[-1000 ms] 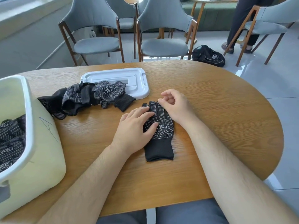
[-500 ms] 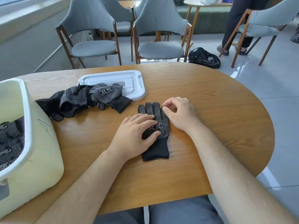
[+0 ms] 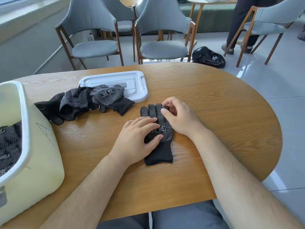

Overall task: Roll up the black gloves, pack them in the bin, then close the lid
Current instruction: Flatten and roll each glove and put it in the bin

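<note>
A black dotted glove (image 3: 159,151) lies flat on the wooden table (image 3: 214,113), fingers pointing away from me, cuff toward me. My left hand (image 3: 137,139) presses flat on its palm area with straight fingers. At the glove's fingertips my right hand (image 3: 179,116) has its fingers curled, pinching the tips on the right side. A heap of more black gloves (image 3: 82,103) lies to the left. The pale yellow bin (image 3: 33,154) stands at the left edge with rolled gloves (image 3: 9,146) inside. Its white lid (image 3: 128,81) lies flat behind the heap.
Grey chairs (image 3: 158,47) stand beyond the far table edge. A black bag (image 3: 208,57) lies on the floor, and a person's legs (image 3: 239,30) stand at the back right. The table's curved right edge drops off to tiled floor.
My right hand's fingers have curled more onto the glove's fingertips. My left hand stays pressed on the glove. The view has tilted slightly.
</note>
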